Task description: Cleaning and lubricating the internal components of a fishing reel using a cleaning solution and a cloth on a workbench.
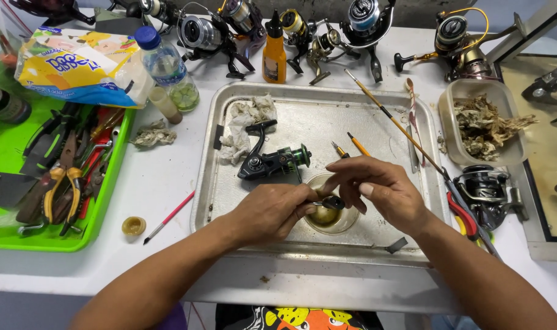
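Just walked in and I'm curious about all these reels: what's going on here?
A person is working over a metal tray. Both the left hand and the right hand pinch a small dark part above a small glass bowl. A dark spinning reel body lies on the tray beside crumpled tissue. More reels line the table's back edge.

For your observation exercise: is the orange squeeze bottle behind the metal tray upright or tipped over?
Upright. The orange squeeze bottle stands on its base behind the metal tray, black nozzle uppermost.
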